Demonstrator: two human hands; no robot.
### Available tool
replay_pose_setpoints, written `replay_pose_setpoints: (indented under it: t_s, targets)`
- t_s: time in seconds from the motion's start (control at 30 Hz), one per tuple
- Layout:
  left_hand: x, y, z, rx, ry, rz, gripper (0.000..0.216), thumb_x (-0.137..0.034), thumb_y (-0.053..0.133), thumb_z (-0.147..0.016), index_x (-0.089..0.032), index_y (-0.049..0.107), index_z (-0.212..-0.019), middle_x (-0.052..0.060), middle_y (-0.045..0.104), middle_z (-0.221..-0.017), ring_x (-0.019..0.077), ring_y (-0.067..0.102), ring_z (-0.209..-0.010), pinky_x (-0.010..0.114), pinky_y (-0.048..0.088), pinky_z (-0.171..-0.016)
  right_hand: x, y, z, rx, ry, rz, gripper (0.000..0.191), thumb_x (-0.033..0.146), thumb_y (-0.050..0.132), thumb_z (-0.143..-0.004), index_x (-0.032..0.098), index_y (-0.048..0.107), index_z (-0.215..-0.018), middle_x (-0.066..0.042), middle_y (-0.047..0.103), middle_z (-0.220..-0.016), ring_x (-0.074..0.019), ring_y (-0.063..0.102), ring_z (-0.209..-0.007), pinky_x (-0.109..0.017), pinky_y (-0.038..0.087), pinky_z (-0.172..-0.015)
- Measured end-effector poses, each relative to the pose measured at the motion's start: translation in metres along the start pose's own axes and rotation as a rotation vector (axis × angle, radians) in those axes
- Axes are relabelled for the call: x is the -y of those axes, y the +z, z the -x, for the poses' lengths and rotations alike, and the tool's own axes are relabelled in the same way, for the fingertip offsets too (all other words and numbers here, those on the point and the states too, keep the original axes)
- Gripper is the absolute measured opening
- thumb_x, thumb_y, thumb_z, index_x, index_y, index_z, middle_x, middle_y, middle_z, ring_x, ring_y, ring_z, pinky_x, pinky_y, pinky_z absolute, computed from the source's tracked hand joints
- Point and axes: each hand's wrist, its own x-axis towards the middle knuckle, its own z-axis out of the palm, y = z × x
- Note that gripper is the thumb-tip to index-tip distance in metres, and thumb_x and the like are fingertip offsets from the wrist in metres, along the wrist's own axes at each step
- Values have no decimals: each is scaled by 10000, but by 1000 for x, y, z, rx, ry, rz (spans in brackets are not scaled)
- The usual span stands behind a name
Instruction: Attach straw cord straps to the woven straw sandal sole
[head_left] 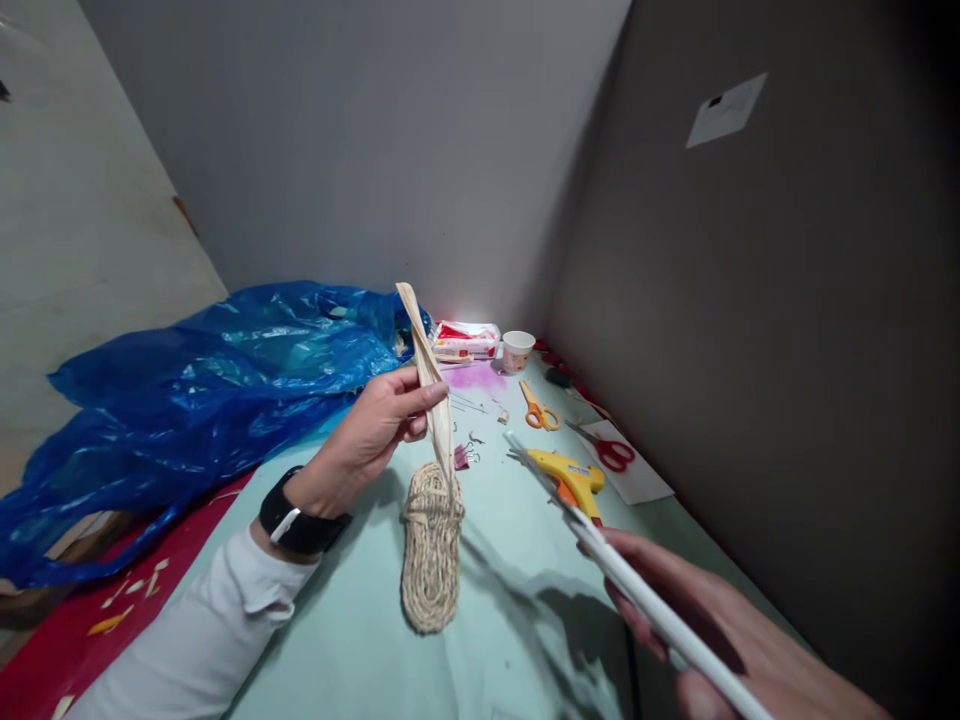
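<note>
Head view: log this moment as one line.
left hand: pinching pale fibre strip | strip: reaching down to woven slipper | right hand: holding white-handled tool, likely scissors | yellow glue gun: lying beyond

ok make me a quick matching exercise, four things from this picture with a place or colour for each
1. pale strip
2. paper cup
3. glue gun
4. plastic bag

A. mostly yellow
B. upright beside the red and white packet
C. blue
D. in the grip of the left hand

Pairs: 1-D, 2-B, 3-A, 4-C
</note>
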Motion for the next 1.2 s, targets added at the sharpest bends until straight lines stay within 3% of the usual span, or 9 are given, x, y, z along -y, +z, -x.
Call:
replay_pose_setpoints:
  t_s: [0.13,0.23,0.4,0.67,0.93,1.2]
  targets:
    - [-4,3,5,33,3,4,187,-291,754,-743,-141,654,-794,-61,448,-651,16,307,-456,178,210,-424,40,3,-5,251,106,135,841,407,786,-546,304,530,-1341,-70,576,-1337,-355,516,-1229,-353,470,-985]
    - [-3,6,6,65,2,-10,196,-291,760,-733,-140,662,-810,-54,462,-670,24,299,-475,189,197,-436,63,6,-9,340,90,221,798,393,779,-580,312,526,-1333,-58,569,-1342,-348,493,-1247,-348,464,-993]
    - [2,11,7,147,-29,-62,199,-309,756,-719,-150,677,-808,-30,515,-699,61,339,-528,218,206,-473,82,5,-18,357,86,314,739,485,750,-603,279,566,-1288,-84,622,-1239,-348,554,-1158,-373,506,-922]
    - [-4,17,13,267,-95,-168,176,-303,745,-723,-138,695,-763,-24,533,-655,81,335,-536,243,198,-502,82,-1,-26,314,-148,369,487,527,672,-728,272,659,-1142,-49,711,-995,-262,664,-895,-295,549,-726]
    - [-3,20,14,347,-148,-190,114,-242,739,-725,-151,729,-794,-1,610,-711,98,441,-597,233,292,-558,73,-2,-24,314,-167,428,412,443,570,-810,292,651,-1185,-52,697,-1043,-251,650,-920,-336,530,-793]
    - [-4,22,15,358,-149,-203,138,-255,758,-701,-155,744,-794,10,632,-732,123,503,-644,250,354,-614,61,1,-16,269,-207,456,353,426,550,-836,279,711,-1114,-54,726,-915,-239,665,-811,-318,532,-710]
